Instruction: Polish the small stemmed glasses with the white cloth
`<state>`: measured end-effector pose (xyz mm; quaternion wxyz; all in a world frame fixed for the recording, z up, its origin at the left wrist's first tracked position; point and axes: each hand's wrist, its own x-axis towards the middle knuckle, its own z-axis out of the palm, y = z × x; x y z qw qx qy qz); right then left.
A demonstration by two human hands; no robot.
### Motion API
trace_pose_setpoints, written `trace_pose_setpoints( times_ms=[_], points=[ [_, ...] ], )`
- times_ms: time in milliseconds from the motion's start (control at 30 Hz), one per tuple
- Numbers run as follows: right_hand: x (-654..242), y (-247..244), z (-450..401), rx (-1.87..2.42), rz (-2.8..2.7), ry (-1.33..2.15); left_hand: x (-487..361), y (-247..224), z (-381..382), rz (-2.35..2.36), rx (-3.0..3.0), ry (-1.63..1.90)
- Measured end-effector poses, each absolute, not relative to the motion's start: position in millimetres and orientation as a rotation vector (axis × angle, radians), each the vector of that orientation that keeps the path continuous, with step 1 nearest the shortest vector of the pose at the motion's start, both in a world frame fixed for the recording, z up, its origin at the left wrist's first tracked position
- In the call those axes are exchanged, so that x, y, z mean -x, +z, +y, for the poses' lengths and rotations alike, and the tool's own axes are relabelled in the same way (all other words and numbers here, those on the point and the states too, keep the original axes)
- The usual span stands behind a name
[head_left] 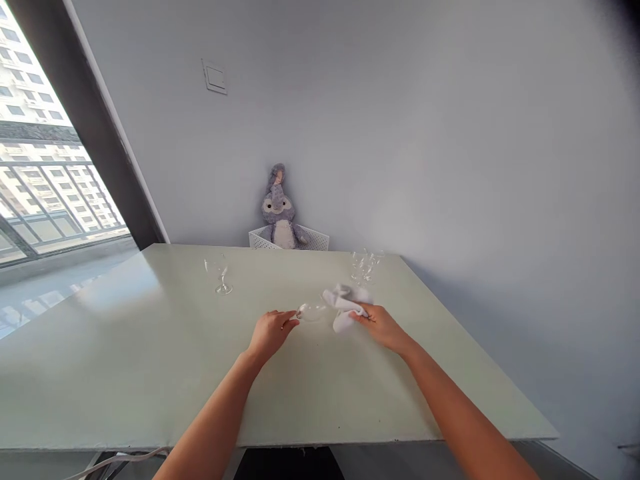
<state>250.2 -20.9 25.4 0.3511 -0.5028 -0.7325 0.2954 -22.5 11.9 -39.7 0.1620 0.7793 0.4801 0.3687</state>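
Between the fingers of my left hand point(273, 333) is one end of a clear glass goblet point(311, 312), tilted onto its side over the middle of the table. Its outline is faint, and my fingers cover part of that end. My right hand point(383, 327) pinches a bunched white cloth point(344, 307), which hangs loosely just right of the goblet. Whether cloth and glass touch, I cannot tell. A second stemmed glass point(223, 288) stands upright farther off on the left. Behind the cloth, several clear glasses point(367, 265) are grouped together.
The pale table point(150, 373) reaches to the wall at the back. Beyond its far edge, a plush rabbit point(283, 230) sits in a white perforated basket point(320, 240). A window with a railing point(55, 193) is on the left. A cable point(125, 457) runs below the front edge.
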Motion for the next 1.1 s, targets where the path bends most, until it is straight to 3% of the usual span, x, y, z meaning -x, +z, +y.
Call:
trace_pose_setpoints(
  times_ms=[133, 333, 433, 533, 600, 667, 833, 1100],
  points=[
    [-235, 33, -39, 1.296, -2.063, 0.316, 26, -42, 15, 1.423, -2.167, 1.131],
    [-173, 20, -29, 1.080, -2.404, 0.035, 14, -42, 6, 1.259, -2.489, 1.019],
    [-165, 16, -4, 1.159, -2.351, 0.231, 13, -39, 4, 1.119, -2.581, 1.066],
    [-175, 20, 22, 1.254, -2.215, 0.815, 14, -37, 3, 1.140, -2.634, 1.120],
    [-181, 19, 35, 1.225, -1.916, 1.227, 13, -38, 2, 1.245, -2.634, 1.134],
    [-180, 12, 40, 1.155, -1.428, 1.405, 9, -40, 3, 1.352, -2.591, 1.117],
    [-139, -16, 23, 0.846, -0.532, 1.400, -6, -46, 1, 1.574, -2.152, 1.164],
    [-87, -35, -14, 0.854, -1.149, 1.246, -9, -46, 1, 1.543, -1.511, 1.650]
  ],
)
